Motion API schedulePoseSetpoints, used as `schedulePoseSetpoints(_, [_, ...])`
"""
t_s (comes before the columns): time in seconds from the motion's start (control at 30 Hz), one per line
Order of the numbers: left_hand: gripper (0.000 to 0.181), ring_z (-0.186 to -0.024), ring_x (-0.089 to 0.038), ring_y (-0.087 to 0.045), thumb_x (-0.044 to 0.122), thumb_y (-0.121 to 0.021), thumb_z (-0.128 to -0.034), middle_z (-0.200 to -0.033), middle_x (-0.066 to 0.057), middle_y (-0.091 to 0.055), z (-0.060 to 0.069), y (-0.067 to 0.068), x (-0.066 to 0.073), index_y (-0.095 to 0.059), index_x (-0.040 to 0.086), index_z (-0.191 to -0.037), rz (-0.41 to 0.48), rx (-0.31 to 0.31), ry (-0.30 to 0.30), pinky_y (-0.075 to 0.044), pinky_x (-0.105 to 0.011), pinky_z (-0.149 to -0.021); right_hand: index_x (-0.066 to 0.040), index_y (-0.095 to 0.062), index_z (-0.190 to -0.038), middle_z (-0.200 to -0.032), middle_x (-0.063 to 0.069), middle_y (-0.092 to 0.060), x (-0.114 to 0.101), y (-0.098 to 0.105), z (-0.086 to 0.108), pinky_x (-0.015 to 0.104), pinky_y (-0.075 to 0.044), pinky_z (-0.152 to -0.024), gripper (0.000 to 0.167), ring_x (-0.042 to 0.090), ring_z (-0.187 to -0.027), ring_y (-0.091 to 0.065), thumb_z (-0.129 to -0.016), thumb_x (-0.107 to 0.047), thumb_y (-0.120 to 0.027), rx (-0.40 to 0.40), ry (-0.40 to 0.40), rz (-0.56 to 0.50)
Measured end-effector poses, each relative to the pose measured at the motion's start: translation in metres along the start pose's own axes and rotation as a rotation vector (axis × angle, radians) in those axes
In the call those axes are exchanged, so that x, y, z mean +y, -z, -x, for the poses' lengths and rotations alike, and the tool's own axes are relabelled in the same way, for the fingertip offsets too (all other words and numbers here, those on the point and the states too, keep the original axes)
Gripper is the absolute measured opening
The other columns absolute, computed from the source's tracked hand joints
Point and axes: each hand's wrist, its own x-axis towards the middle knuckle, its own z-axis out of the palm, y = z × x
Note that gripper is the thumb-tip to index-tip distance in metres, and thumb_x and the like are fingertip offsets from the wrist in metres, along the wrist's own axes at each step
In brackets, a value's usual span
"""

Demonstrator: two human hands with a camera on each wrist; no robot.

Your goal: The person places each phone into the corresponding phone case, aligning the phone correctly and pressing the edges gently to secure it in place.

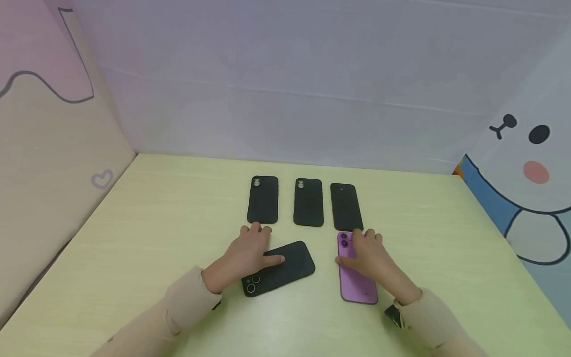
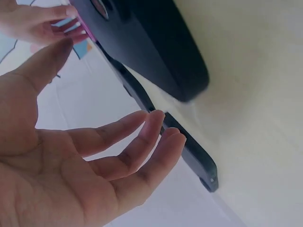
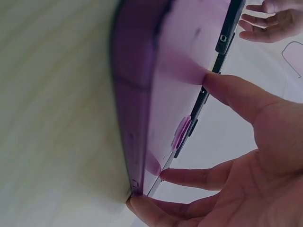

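Observation:
A black phone with two camera lenses (image 1: 294,267) lies tilted on the table. Over its left part is the left hand (image 1: 251,253), thumb above the back; in the left wrist view this hand (image 2: 71,165) has loosely bent fingers beside the phone (image 2: 156,52), holding nothing. The purple phone (image 1: 357,288) lies camera side up, its lenses at the far end. Across it the right hand (image 1: 368,255) spans, thumb at the left edge. In the right wrist view the right hand (image 3: 251,137) grips the purple phone (image 3: 175,85), fingertips round the far corner.
Three black cases or phones lie in a row farther back: left (image 1: 263,201), middle (image 1: 309,203) and right (image 1: 346,207), the last just beyond the purple phone. The pale table (image 1: 156,238) meets a light backdrop (image 1: 285,124) and printed side panels.

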Motion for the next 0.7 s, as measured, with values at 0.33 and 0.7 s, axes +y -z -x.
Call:
schedulePoseSetpoints(0.33, [0.051,-0.090,-0.036,-0.045,0.037,-0.066,-0.0823,-0.107,-0.023,-0.048,-0.023,0.010,-0.011,-0.052,-0.004,-0.109,-0.024,0.115,0.089,-0.047,-0.038,-0.060,0.007,-0.044,-0.097,-0.086,0.020,-0.039,0.001,0.002,-0.005,0.035,-0.035,-0.060,0.061,0.036,-0.083,-0.034,-0.069,-0.036,-0.078,-0.010,-0.019,-0.016])
schedulePoseSetpoints(0.7, [0.054,-0.096,-0.038,-0.044,0.038,-0.061,-0.0856,-0.109,-0.027,-0.046,-0.050,0.012,-0.014,-0.049,-0.009,-0.109,-0.039,0.129,0.180,-0.047,-0.038,-0.062,0.008,-0.042,-0.107,-0.097,0.026,-0.036,0.000,0.002,-0.008,0.034,-0.036,-0.057,0.071,0.038,-0.083,-0.036,-0.066,-0.036,-0.080,-0.003,-0.063,-0.051])
